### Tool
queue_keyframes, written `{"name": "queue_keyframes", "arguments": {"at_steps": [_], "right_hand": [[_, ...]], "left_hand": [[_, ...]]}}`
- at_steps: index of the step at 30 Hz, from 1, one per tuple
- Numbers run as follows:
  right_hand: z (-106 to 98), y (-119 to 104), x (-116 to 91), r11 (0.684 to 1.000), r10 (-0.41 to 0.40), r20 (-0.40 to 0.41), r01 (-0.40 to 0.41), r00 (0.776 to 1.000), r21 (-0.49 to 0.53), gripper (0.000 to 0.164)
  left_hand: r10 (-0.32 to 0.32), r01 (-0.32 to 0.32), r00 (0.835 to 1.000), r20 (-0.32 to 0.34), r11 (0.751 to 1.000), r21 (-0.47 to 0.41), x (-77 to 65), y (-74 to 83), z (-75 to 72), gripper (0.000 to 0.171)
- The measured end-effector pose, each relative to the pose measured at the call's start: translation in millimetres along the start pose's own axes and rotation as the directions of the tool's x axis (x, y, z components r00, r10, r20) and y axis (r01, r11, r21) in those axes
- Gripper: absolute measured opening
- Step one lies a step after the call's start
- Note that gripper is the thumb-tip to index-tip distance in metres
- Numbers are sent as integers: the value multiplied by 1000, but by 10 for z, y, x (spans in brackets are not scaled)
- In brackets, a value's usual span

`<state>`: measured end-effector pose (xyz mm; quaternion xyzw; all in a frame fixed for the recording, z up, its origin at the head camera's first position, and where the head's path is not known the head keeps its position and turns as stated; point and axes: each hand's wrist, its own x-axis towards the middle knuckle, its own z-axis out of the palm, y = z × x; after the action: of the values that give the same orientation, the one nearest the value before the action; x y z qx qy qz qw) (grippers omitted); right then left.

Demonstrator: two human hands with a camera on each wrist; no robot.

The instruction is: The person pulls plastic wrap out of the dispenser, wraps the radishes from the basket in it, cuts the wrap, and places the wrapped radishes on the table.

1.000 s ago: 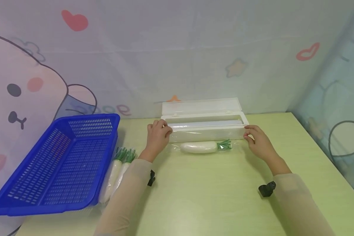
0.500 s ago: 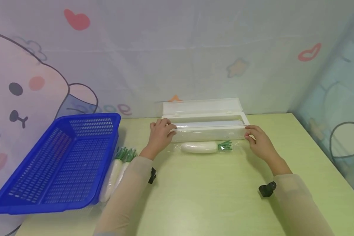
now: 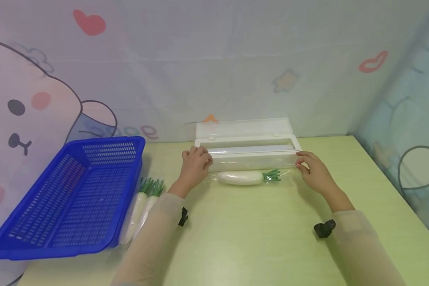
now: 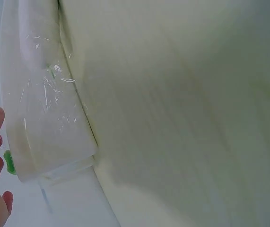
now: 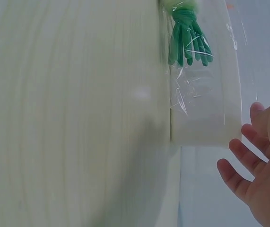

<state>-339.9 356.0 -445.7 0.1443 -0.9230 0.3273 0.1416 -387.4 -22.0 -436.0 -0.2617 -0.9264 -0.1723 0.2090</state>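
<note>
A long white cling film box stands at the back of the table with its lid raised, a white roll inside. Clear cling film hangs over its front. My left hand pinches the film near the box's front left corner. At the front right corner, my right hand holds the film between thumb and forefinger, its other fingers loosely spread in the right wrist view. Close before the box lies a white radish in clear wrap, its green leaves pointing right. A green piece shows near the left fingers.
A blue plastic basket stands on the left of the pale green table. Two more wrapped radishes lie between it and my left sleeve. A patterned cloth backdrop rises right behind the box.
My left hand has shifted slightly right along the box's front edge. The right hand, box and radishes have stayed in place, apart from small head camera movement.
</note>
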Motion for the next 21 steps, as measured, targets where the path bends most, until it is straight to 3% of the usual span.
{"name": "queue_keyframes", "arguments": {"at_steps": [7, 16, 21], "right_hand": [[6, 14, -28, 1000, -2, 10, 2, 1000, 9, 6], [-12, 13, -140, 1000, -20, 51, 19, 999, 15, 5], [-6, 14, -208, 999, -37, 95, 36, 995, 11, 5]], "left_hand": [[35, -36, 999, 36, 999, 25, -110, 7, -24, 5], [45, -41, 996, 73, 998, -51, -242, 49, -41, 7], [73, -68, 992, 107, 997, -47, -311, 52, -37, 8]]}}
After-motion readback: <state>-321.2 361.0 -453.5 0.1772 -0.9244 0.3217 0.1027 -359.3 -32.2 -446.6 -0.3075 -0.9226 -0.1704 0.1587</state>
